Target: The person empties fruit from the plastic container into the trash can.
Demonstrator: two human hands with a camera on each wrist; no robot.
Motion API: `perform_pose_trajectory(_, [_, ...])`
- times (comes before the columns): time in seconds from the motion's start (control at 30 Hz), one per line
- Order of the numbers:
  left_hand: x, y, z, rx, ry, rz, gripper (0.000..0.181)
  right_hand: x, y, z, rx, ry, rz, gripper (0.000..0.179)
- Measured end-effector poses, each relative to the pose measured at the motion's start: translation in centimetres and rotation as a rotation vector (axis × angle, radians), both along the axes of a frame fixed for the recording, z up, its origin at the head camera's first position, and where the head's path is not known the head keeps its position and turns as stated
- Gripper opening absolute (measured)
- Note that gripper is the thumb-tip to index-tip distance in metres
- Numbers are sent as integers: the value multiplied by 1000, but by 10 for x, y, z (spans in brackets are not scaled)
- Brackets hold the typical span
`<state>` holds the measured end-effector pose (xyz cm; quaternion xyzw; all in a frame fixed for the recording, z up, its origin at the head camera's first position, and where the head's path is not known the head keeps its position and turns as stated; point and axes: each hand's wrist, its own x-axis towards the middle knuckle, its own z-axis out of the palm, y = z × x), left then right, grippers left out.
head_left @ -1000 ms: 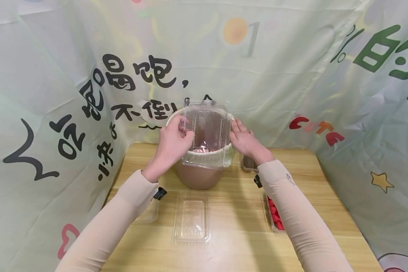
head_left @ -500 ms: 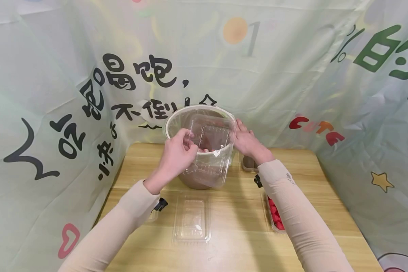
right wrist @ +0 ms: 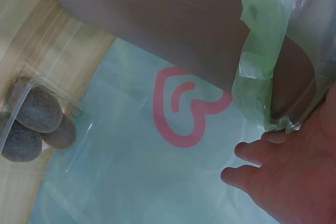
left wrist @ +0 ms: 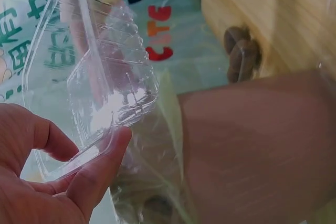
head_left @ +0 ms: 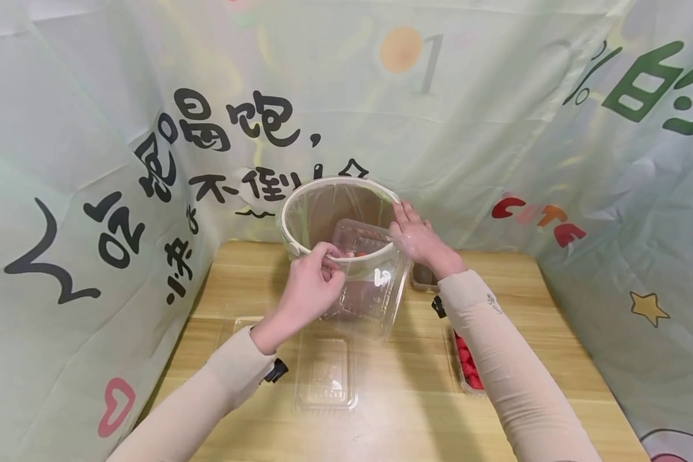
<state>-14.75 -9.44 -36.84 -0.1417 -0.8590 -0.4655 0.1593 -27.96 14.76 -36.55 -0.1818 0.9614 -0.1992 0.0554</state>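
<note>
Far-left box: a clear, shallow plastic box (head_left: 245, 323) lies on the pale wooden table (head_left: 393, 417), in front of and left of the pinkish-brown, round, pale-rimmed bucket (left wrist: 252, 145).
Left grip: the left grip (head_left: 314, 285), at the bucket's front rim, is narrow, thumb and fingers pinching the edge of a ridged, clear plastic container (left wrist: 118, 85).
Near box: another clear plastic box (head_left: 326, 378) sits in front of the bucket.
Held container: tilted across the bucket's front rim, its upper end over the mouth; whether it touches, I can't tell. I'd judge it light, springy, rather slick, apt to dent or crack if squeezed; the stiff flanged edge looks the best hold.
Bucket liner: thin, limp, greenish plastic film (right wrist: 262, 51) round the bucket's rim.
Right grip: the right grip (head_left: 420, 242), fingers extended, rests at the bucket's right edge against the liner.
Brown pieces: matte, rounded, fruit-like (right wrist: 38, 109), just right of the bucket.
Red pieces: berry-like (head_left: 468, 362), right and in front of the bucket.
</note>
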Motion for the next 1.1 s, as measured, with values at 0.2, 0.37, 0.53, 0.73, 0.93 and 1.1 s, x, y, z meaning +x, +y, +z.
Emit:
perform_pose_trajectory(0.2, [10,5,-16,2,-9,-18,38,-1,-1,-1,-11,1,-12,72])
perform_pose_trajectory(0.37, [16,9,-33,-8,-46,-24,30,-2,-2,-1,-4,5,-16,72])
perform_pose_trajectory(0.53, [19,13,-49,9,-103,-50,28,-1,-2,0,0,7,-19,72])
perform_pose_trajectory(0.73, [21,18,-67,14,-158,-66,27,-2,-2,0,0,9,-20,71])
perform_pose_trajectory(0.93, [23,23,-85,3,-214,-60,25,-1,-3,0,0,1,-21,71])
perform_pose_trajectory(1.1, [24,28,-102,-10,-243,-50,22,-1,-3,0,-2,-2,-19,72])
